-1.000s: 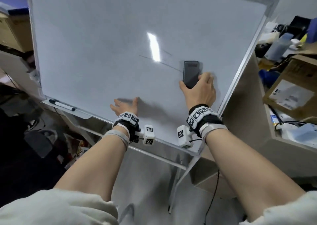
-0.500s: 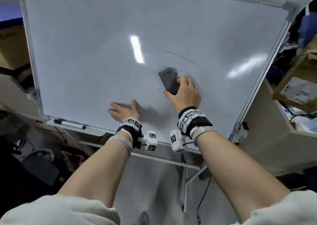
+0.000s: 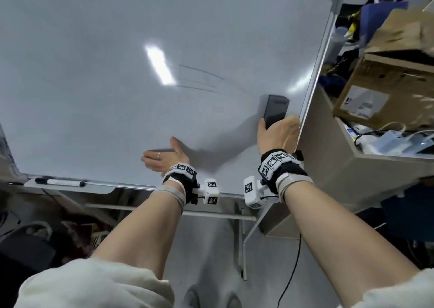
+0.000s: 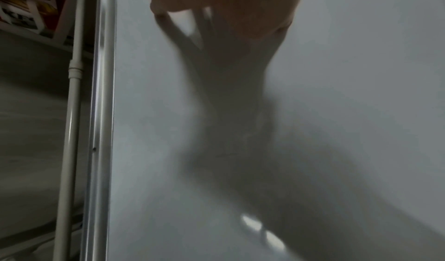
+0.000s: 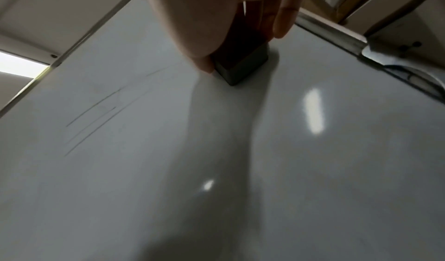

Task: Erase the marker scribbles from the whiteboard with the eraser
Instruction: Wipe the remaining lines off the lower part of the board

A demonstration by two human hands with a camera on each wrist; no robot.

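Observation:
A large whiteboard (image 3: 94,61) fills the head view, with a few thin faint marker lines (image 3: 202,79) near its middle; the lines (image 5: 96,111) also show in the right wrist view. My right hand (image 3: 277,131) grips a dark rectangular eraser (image 3: 275,111) flat against the board near its right frame, below and right of the lines. The eraser (image 5: 240,67) shows between thumb and fingers in the right wrist view. My left hand (image 3: 164,157) lies flat on the board near its lower edge, fingers straight; in the left wrist view the left hand (image 4: 224,4) casts a shadow.
A black-capped marker (image 3: 60,182) lies on the tray (image 3: 103,189) under the board's lower left. Cardboard boxes (image 3: 385,91) and cables crowd a shelf to the right. The board's stand legs (image 3: 242,237) and a black cable (image 3: 291,272) are below.
My right hand has slid the eraser to the right and a little down, away from the marker lines toward the right frame. My left hand stays flat on the board.

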